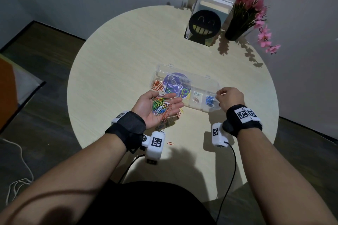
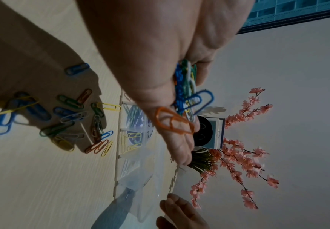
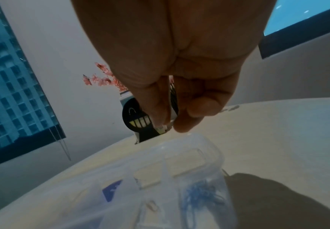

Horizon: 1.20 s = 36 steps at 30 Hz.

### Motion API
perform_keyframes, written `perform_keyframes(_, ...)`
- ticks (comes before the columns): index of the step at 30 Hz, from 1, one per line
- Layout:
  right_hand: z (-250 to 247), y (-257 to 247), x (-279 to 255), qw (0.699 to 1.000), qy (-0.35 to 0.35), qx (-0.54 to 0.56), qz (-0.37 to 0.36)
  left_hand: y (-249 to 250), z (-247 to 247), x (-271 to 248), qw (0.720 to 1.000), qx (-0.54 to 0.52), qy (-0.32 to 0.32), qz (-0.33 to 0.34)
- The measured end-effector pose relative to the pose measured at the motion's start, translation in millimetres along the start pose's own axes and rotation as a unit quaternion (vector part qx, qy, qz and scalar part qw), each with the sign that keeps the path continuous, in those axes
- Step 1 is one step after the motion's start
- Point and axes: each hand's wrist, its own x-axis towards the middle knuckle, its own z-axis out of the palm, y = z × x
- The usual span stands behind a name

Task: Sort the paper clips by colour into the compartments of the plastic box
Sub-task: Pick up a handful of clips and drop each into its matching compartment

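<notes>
Item: mixed paper clips (image 1: 161, 106), heaped in your left hand (image 1: 158, 107), palm up and fingers spread, just left of the plastic box (image 1: 210, 82) on the counter (image 1: 118, 51). More loose clips (image 2: 70, 117) lie on the counter beneath that hand.

Item: your right hand (image 1: 230, 99), fingers curled together over the box's right end, above the blue clips (image 1: 209, 100); whether it pinches a clip, you cannot tell.

The box's long axis runs left to right; the heap lies leftward of your right hand.

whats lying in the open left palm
A mixed heap of paper clips: green, blue, white, yellow, with an orange one toward the fingers. The left hand cups them; clips underneath are covered.
</notes>
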Motion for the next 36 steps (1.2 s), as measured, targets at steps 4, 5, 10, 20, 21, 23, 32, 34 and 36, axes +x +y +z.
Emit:
perform_keyframes(4, -4.7, 1.9, -3.4, 0.999, 0.014, 0.026, -0.018, -0.5, 1.2, 0.5, 1.000, -0.011, 0.012, 0.002)
perform_keyframes(5, -5.0, 2.6, -5.1, 0.999, 0.013, 0.029, -0.018, -0.1, 1.6, 0.1, 1.000, -0.011, 0.015, 0.003)
perform_keyframes(10, -2.1, -18.9, -32.9, 0.994, -0.024, 0.064, -0.089, 0.2, 4.0, -2.1, 0.999, -0.015, 0.031, 0.024)
perform_keyframes(20, 35.6, -83.2, -100.9, 0.943, -0.154, 0.036, -0.292, 4.3, 6.5, -0.5, 0.992, -0.058, 0.059, 0.096)
perform_keyframes(21, 38.8, -84.3, -101.2, 0.946, -0.145, 0.029, -0.287, 4.8, 5.1, -0.3, 0.992, -0.061, 0.057, 0.097)
perform_keyframes(23, 43.7, -85.2, -102.9, 0.949, -0.138, 0.021, -0.283, 4.4, 3.0, -1.6, 0.992, -0.069, 0.053, 0.097)
perform_keyframes(32, 33.5, -99.1, -69.6, 0.959, -0.148, 0.124, -0.207, 21.7, -26.5, -14.2, 0.988, -0.093, 0.066, 0.103)
perform_keyframes(34, 41.3, -112.0, -54.7, 0.967, -0.122, 0.114, -0.193, 27.6, -34.0, -17.5, 0.987, -0.092, 0.069, 0.108)
perform_keyframes(36, 52.9, -126.6, -43.4, 0.972, -0.110, 0.098, -0.184, 31.7, -37.5, -19.3, 0.987, -0.089, 0.073, 0.113)
